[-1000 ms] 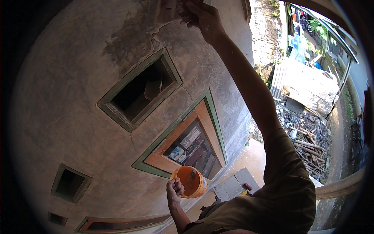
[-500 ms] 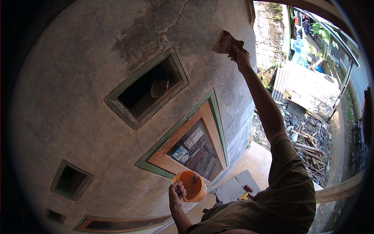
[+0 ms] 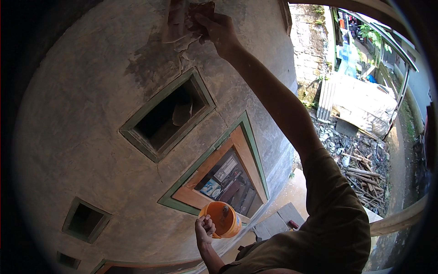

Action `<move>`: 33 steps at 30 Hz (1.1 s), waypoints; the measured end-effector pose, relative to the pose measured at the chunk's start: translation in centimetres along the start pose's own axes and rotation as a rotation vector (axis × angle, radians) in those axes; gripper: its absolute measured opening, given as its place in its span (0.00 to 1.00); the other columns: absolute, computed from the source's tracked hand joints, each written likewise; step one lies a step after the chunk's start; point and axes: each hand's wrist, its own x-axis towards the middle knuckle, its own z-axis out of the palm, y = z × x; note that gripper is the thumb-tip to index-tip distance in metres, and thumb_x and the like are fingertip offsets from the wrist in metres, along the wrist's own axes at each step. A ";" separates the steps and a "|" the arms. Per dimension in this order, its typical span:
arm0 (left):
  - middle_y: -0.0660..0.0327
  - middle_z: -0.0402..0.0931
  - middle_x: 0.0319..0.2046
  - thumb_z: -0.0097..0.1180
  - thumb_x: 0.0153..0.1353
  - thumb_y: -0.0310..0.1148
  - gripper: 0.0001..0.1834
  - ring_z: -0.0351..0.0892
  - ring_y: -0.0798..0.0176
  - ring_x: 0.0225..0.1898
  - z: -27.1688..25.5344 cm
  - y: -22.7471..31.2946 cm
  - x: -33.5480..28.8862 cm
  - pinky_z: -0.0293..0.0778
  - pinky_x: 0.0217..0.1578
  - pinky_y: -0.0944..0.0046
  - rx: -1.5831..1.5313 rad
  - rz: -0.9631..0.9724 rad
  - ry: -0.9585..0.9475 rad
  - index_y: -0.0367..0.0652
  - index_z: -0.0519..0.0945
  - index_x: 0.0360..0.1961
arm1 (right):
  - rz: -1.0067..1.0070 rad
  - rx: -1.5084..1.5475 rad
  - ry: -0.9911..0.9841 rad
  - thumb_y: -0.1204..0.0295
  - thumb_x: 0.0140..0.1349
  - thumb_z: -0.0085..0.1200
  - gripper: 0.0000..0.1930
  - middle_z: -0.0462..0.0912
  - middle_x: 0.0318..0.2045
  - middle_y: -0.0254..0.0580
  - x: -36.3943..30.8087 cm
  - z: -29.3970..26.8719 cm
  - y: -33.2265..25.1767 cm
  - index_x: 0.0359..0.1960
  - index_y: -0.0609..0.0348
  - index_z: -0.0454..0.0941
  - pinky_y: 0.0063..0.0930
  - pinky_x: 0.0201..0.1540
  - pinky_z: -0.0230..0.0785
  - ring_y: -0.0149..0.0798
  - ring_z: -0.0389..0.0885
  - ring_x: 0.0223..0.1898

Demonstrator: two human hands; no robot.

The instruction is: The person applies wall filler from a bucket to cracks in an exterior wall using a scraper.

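High on the grey cracked wall [image 3: 91,91], my right hand [image 3: 220,33] is closed around a broad, flat, reddish-brown putty scraper [image 3: 177,22]. Its blade lies against or very close to the plaster, beside the crack and a dark damp-looking patch [image 3: 146,61]. My right arm is stretched up. Lower down, my left hand [image 3: 205,230] grips the edge of an orange bucket [image 3: 235,223], which is tilted so its inside shows. A small grey lump sits on the bucket's inner wall; what lies at the bottom is hard to make out.
A green-framed opening [image 3: 157,153] in the wall lies below the scraper, with a wood-framed window [image 3: 182,196] lower right. Beneath me are grey boards [image 3: 273,223] with a dark red object [image 3: 293,224]. Right, far below, lie rubble and a woodpile [image 3: 365,176].
My right hand has swept the scraper left and upward across the wall, from near its right edge to the crack. My left hand and the bucket have barely moved.
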 end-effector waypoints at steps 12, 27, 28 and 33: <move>0.73 0.48 0.10 0.41 0.60 0.43 0.13 0.45 0.76 0.08 0.9 0.2 1.0 0.42 0.09 0.74 0.003 -0.046 -0.037 0.47 0.66 0.25 | 0.333 -0.295 0.390 0.67 0.60 0.51 0.13 0.81 0.25 0.41 0.4 -16.8 1.1 0.38 0.66 0.75 0.22 0.20 0.69 0.32 0.79 0.20; 0.73 0.47 0.10 0.39 0.60 0.42 0.13 0.45 0.76 0.08 3.5 0.9 3.7 0.41 0.10 0.74 0.020 0.027 -0.074 0.45 0.66 0.26 | 0.070 -0.241 0.140 0.66 0.60 0.52 0.13 0.80 0.27 0.42 2.2 -4.0 -0.1 0.39 0.66 0.74 0.21 0.18 0.63 0.31 0.77 0.21; 0.73 0.47 0.10 0.39 0.60 0.42 0.13 0.45 0.76 0.08 3.9 1.0 3.7 0.41 0.10 0.74 0.020 0.030 -0.083 0.45 0.66 0.26 | 0.078 -0.271 0.087 0.66 0.61 0.52 0.13 0.80 0.27 0.41 2.0 -2.7 -0.5 0.39 0.65 0.74 0.21 0.18 0.63 0.30 0.77 0.21; 0.73 0.47 0.11 0.40 0.60 0.42 0.13 0.45 0.76 0.08 5.5 1.0 3.6 0.41 0.10 0.74 0.006 0.037 -0.091 0.45 0.66 0.26 | 0.146 -0.308 -0.049 0.70 0.59 0.53 0.08 0.80 0.23 0.39 -1.0 1.1 -1.2 0.36 0.63 0.76 0.24 0.23 0.72 0.29 0.78 0.22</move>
